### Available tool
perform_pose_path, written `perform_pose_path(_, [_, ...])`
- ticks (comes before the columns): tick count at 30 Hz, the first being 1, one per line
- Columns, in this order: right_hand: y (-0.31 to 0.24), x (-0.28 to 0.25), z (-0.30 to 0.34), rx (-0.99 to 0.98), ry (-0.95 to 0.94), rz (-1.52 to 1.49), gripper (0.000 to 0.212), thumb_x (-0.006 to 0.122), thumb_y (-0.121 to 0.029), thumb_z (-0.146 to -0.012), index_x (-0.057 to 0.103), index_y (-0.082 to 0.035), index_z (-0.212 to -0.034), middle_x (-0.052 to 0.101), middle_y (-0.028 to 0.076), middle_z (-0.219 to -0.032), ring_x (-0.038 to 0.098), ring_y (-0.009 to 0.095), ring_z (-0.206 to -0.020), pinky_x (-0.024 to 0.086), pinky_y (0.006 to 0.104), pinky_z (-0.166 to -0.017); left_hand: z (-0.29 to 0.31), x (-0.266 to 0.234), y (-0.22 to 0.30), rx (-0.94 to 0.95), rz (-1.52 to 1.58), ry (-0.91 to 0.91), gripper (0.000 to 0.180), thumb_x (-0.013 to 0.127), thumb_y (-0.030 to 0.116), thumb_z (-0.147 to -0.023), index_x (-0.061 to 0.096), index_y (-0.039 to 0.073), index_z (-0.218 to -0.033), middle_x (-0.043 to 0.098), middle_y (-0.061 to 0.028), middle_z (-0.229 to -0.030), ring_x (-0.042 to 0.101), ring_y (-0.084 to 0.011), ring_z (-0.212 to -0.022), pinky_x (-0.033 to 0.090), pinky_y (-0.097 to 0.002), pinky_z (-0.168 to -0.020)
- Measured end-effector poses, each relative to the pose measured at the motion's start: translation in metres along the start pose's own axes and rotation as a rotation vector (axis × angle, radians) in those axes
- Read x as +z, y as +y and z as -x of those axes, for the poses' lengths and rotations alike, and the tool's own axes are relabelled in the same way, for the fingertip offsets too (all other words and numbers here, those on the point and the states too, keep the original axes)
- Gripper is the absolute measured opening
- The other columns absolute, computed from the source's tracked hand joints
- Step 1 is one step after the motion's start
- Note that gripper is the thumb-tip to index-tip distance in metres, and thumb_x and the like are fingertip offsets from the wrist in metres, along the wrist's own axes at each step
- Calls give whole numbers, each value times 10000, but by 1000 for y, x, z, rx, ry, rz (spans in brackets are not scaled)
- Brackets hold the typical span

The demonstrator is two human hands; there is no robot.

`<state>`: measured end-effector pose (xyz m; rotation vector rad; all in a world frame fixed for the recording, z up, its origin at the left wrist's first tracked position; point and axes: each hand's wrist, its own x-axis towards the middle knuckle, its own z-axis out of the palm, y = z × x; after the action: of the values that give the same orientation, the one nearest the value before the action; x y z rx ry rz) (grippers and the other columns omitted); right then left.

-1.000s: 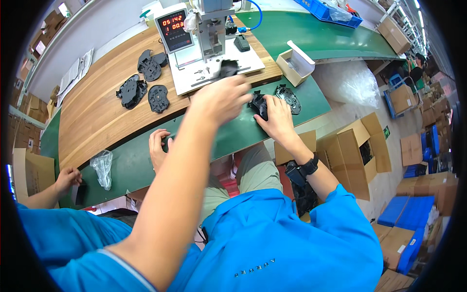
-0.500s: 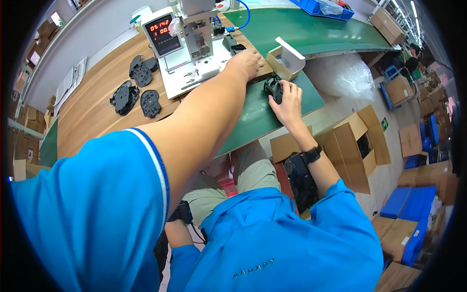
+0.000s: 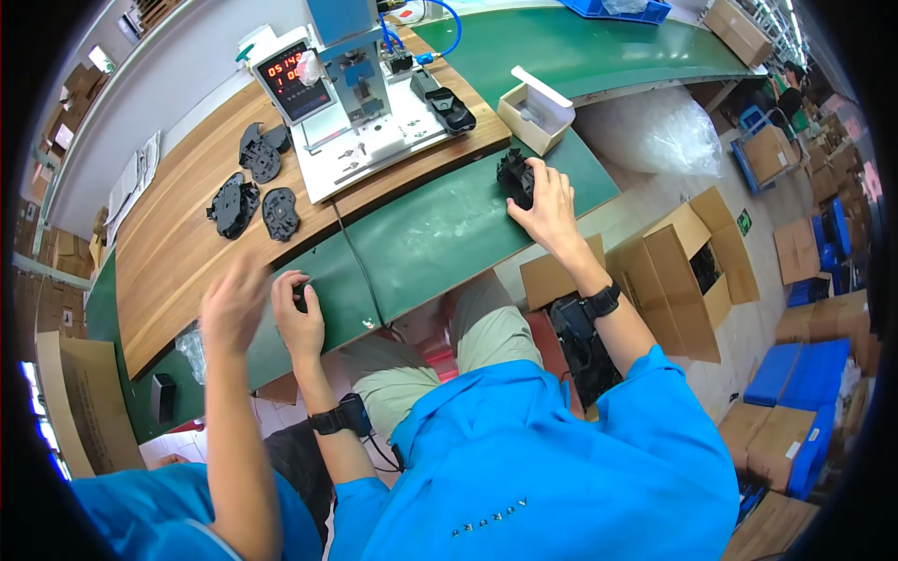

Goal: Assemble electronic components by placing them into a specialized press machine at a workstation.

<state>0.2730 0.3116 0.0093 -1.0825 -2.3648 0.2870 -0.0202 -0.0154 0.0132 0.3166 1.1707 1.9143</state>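
Observation:
My right hand [image 3: 550,208] is at the green bench's near edge, thumb and fingers closed around a black molded plastic part [image 3: 515,178] with an uneven, open-framed shape. My left hand [image 3: 298,321] rests by the bench edge further left, its fingers curled around a small black piece [image 3: 300,297] that they mostly cover. Beyond my left hand, several black plastic shells [image 3: 281,214] lie on the wood-grain board [image 3: 178,271]. A white bench machine [image 3: 360,89] with a red digital display stands on that board. Another black part [image 3: 451,110] sits on the right of its base plate.
A co-worker's blurred hand [image 3: 234,304] is just left of mine. An open white box [image 3: 536,110] stands beyond my right hand. A cable [image 3: 360,266] crosses the green bench [image 3: 440,234]. Open cartons [image 3: 669,280] stand on the floor at right; a blue tray [image 3: 617,9] is far back.
The co-worker's arm has drawn back from the machine to the left, uncovering my left hand and the black part on the base plate. My right hand still holds its part.

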Motion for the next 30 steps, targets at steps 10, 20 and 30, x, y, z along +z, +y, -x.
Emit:
perform_pose_path(10, [29, -106, 126, 209, -41, -295, 707, 811, -238, -788, 481, -45, -1383, 604, 212, -1272, 569, 399, -1186, 454, 471, -1032, 2, -16, -19, 689, -1253, 248, 131, 584, 40, -981, 653, -3, -1083, 648, -113, -1193, 618, -189, -1001, 471, -284, -797])
perform_pose_path(20, [258, 68, 402, 944, -269, -190, 715, 796, -346, -816, 413, -64, -1350, 659, 312, -1200, 657, 443, -1144, 509, 474, -989, -3, -29, -24, 657, -1312, 213, 169, 572, 62, -999, 648, 5, -1139, 649, -115, -1271, 600, -189, -1033, 454, -287, -847])
perform_pose_path(30, [249, 129, 424, 1155, -543, 133, 939, 788, -548, -829, 354, -169, -1570, 337, 244, -1580, 318, 466, -1460, 299, 641, -1135, -11, -39, -27, 684, -1251, 108, 165, 578, 87, -1019, 629, -4, -1147, 628, -106, -1257, 577, -189, -1104, 444, -306, -942])
